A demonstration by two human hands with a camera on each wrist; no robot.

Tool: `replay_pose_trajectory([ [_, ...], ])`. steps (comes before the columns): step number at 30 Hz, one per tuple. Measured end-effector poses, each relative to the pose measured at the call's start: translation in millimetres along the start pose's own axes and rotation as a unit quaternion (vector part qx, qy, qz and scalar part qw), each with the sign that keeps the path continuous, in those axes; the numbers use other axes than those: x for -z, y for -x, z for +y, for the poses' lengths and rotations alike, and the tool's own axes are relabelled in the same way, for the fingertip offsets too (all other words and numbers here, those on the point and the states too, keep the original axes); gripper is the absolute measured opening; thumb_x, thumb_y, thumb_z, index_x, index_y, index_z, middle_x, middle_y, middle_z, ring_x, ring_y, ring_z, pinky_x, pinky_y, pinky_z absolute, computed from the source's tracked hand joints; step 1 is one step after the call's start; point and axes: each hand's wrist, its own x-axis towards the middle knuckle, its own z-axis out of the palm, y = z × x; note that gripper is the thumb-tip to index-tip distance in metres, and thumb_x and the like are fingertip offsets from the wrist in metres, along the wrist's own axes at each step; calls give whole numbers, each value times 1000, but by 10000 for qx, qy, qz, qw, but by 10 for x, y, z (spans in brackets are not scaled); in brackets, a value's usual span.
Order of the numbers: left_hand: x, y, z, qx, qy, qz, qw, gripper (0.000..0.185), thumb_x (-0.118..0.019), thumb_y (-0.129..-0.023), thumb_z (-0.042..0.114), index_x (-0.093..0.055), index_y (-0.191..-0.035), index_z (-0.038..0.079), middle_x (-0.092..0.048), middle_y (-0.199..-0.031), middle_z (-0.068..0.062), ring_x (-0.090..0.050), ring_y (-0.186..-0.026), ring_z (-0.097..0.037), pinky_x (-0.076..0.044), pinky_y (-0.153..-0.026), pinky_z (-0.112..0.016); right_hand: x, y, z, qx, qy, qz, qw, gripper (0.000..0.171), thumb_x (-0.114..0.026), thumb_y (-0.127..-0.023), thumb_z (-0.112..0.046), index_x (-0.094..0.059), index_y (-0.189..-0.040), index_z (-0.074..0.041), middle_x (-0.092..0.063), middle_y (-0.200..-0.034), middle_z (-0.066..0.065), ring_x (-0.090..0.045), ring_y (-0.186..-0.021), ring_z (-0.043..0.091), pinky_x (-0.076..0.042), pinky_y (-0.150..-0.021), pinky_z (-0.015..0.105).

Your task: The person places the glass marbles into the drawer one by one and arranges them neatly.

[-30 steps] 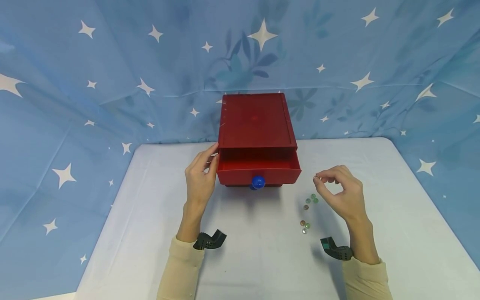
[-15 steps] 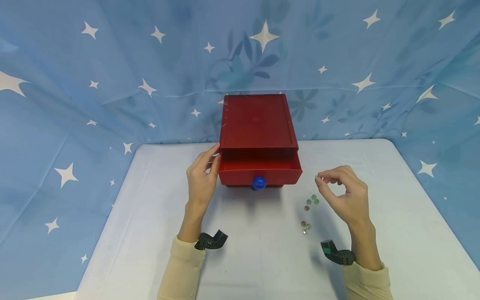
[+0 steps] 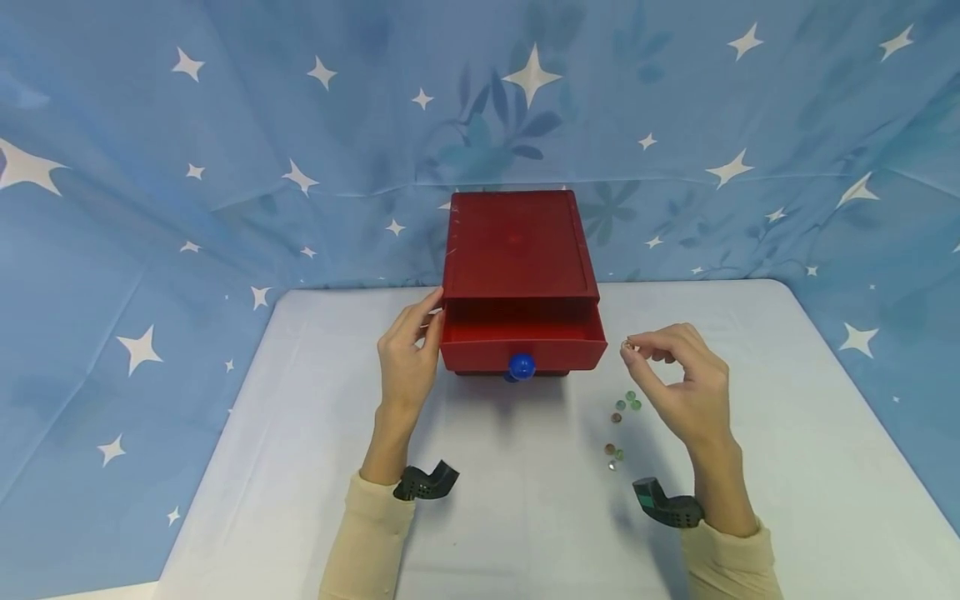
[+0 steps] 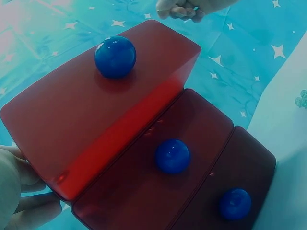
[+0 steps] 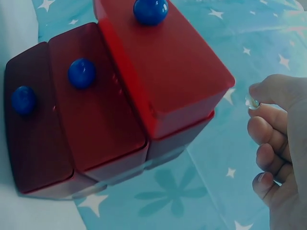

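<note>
- Clear glass bead pinched at fingertips of right hand, held above table, just right of open top drawer.
- Left hand: fingers relaxed, touching left side of red drawer box.
- Loose glass beads on table below right hand.
- Blue knob on drawer front.
</note>
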Motion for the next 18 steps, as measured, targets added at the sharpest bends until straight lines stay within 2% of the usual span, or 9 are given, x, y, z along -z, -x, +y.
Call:
replay_pose_trajectory([
  [12, 9, 8, 3, 41, -47, -84, 9999, 35, -64, -97, 9, -66, -132, 9, -73, -115, -13, -75, -92, -24, -64, -79, -34, -138, -121, 131, 285, 54, -277, 9992, 19, -78, -70, 8, -75, -88, 3, -61, -72, 12, -50, -78, 12, -43, -74, 14],
  [18, 13, 9, 2, 75, -43, -80, 9999, 34, -64, -97, 9, -66, -132, 9, -73, -115, -13, -75, -92, -24, -64, -79, -34, -161, -170, 173, 295, 159, -436, 9985, 18, -80, -74, 3, -76, -91, -2, -60, -73, 7, -50, -77, 11, -43, -74, 13],
])
